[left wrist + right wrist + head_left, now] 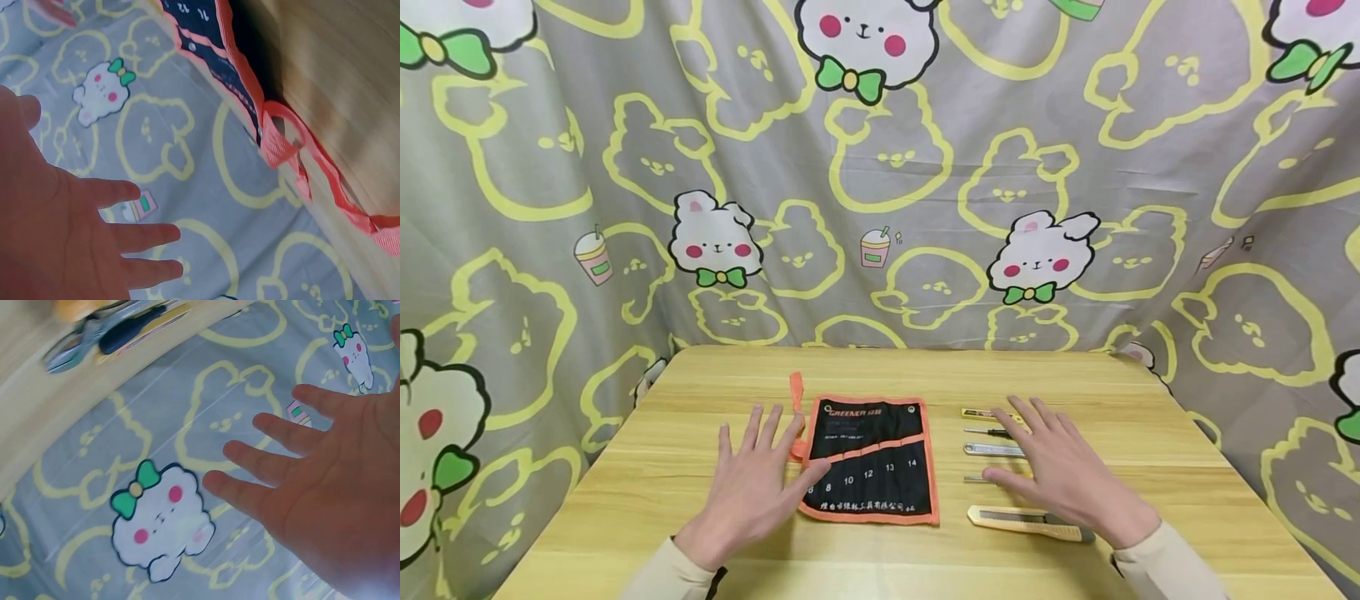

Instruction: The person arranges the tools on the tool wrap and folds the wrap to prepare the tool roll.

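A black tool pouch (872, 492) with orange edging and printed numbers lies flat on the table. My left hand (748, 492) hovers with spread, straight fingers over the pouch's left edge, its thumb overlapping the pouch in the head view. To the right, my right hand (1060, 462) is likewise spread above a column of tools, holding nothing. Below it lie a slim yellow packet (977, 413), a screwdriver (998, 432), a wrench (988, 450), a thin metal shaft (973, 479) and a utility knife (1007, 519). The right hand hides the right ends of several tools.
An orange strap (797, 392) trails from the pouch's left side; its loop (331, 181) shows in the left wrist view. The wooden table (880, 371) ends at a grey curtain (917, 308) with cartoon prints, which hangs behind it and along both sides.
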A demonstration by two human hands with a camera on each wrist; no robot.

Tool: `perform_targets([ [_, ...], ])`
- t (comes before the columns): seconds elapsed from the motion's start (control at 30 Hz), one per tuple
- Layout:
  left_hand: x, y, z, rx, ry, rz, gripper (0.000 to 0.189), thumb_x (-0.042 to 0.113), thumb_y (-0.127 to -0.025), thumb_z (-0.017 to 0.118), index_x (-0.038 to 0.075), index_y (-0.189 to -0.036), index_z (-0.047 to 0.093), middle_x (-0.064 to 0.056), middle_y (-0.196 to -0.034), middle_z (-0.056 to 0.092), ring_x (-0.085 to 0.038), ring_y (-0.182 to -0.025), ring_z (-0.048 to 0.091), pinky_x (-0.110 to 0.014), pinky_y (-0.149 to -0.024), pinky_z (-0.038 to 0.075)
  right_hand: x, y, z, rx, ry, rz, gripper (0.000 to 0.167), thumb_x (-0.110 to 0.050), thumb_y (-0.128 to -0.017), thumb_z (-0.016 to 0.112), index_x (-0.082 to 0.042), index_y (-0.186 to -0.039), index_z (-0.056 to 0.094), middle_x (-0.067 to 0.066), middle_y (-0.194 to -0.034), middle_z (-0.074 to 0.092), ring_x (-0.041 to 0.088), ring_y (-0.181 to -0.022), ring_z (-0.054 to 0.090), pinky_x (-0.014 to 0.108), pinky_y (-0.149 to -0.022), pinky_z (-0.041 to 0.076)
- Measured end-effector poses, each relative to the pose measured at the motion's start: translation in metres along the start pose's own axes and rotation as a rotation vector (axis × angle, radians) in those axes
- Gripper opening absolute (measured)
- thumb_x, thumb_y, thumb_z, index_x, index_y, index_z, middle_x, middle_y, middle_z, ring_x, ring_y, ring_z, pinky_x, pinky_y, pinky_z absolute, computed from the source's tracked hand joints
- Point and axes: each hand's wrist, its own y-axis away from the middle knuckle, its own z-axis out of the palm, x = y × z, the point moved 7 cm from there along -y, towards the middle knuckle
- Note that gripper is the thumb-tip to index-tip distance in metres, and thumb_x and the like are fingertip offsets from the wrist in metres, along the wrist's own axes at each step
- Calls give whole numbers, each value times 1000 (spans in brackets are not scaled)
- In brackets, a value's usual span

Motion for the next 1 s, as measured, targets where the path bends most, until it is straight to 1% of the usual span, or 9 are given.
perform_targets([
  [0.13, 6, 0, 5, -30, -16, 15, 85, 76, -97, 39, 16, -157, 43, -20, -165, 31, -45, -155, 17, -78, -115, 5, -12, -14, 7, -26, -21, -36, 89, -77, -92, 51, -17, -157, 43, 17, -163, 35, 48, -148, 33, 69, -114, 30],
  [0.2, 7, -1, 9, -55, -13, 14, 88, 78, -96, 37, 16, -158, 41, -20, -166, 30, -44, -155, 16, -77, -116, 5, -18, -21, 10, -38, -41, -64, 89, -76, -92, 52, -16, -157, 44, 17, -163, 36, 47, -149, 32, 68, -115, 31],
  [0.37, 10, -3, 18, -111, 42, 10, 91, 78, -95, 39, 15, -160, 36, -21, -167, 23, -43, -157, 9, -71, -121, 4, -34, -35, 18, -89, -85, -133, 92, -78, -89, 54, -18, -158, 41, 15, -164, 35, 44, -151, 30, 63, -117, 32],
  [0.43, 12, -3, 20, -118, 55, 15, 92, 78, -95, 40, 14, -161, 35, -22, -167, 24, -42, -157, 8, -69, -122, 5, -40, -40, 21, -109, -94, -154, 95, -80, -87, 54, -19, -159, 39, 13, -164, 35, 43, -151, 31, 61, -117, 34],
  [0.53, 14, -4, 22, -127, 50, 28, 94, 80, -94, 39, 14, -160, 36, -18, -167, 28, -41, -157, 10, -69, -122, 7, -48, -46, 26, -133, -105, -183, 95, -78, -87, 58, -21, -160, 38, 12, -164, 36, 42, -149, 34, 60, -117, 36],
  [0.63, 16, -5, 26, -141, 30, 42, 95, 82, -93, 36, 15, -159, 40, -12, -165, 35, -39, -157, 13, -71, -120, 9, -53, -49, 32, -168, -122, -187, 93, -73, -87, 63, -22, -160, 37, 11, -164, 36, 41, -149, 36, 61, -117, 35],
  [0.7, 17, -5, 28, -153, 16, 46, 94, 83, -93, 36, 15, -158, 42, -9, -164, 38, -38, -157, 14, -72, -120, 10, -55, -51, 37, -202, -133, -172, 92, -71, -87, 65, -25, -160, 36, 10, -165, 35, 40, -150, 34, 61, -118, 32],
  [0.83, 18, -5, 34, -175, 1, 46, 89, 78, -93, 45, 15, -156, 46, -8, -162, 41, -38, -157, 17, -73, -119, 12, -59, -56, 47, -255, -146, -150, 90, -71, -87, 64, -27, -160, 36, 10, -166, 32, 39, -151, 31, 62, -120, 28],
  [1.0, 20, -4, 39, -197, -16, 61, 82, 72, -94, 51, 14, -152, 51, -7, -160, 45, -40, -155, 22, -73, -118, 13, -64, -63, 56, -285, -145, -167, 90, -71, -88, 64, -25, -160, 37, 12, -166, 32, 40, -151, 30, 63, -120, 28],
])
